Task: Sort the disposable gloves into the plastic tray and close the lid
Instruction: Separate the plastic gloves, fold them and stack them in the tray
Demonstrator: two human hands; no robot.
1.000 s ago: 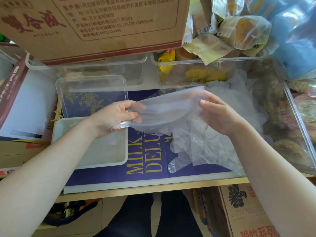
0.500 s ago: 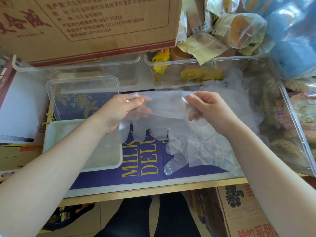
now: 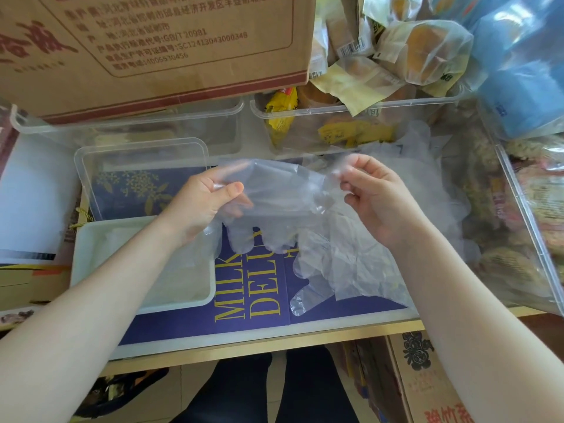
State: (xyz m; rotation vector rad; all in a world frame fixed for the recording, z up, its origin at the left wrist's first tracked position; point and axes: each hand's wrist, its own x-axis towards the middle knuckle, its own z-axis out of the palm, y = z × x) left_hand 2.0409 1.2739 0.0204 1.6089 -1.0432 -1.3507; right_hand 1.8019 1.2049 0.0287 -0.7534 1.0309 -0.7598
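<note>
A brown cardboard box (image 3: pixel 158 41), cut off at the top edge, hung over the back of the table (image 3: pixel 259 341). Below it lay a blue printed box (image 3: pixel 259 300), partly hidden by a heap of clear gloves (image 3: pixel 360 264). The white plastic tray (image 3: pixel 146 264) sat at left, its contents hard to make out, its clear lid (image 3: pixel 140 175) behind it. Left hand (image 3: pixel 201 206) and right hand (image 3: pixel 375 193) held one glove (image 3: pixel 280 206) stretched between them, fingers pinching its cuff.
</note>
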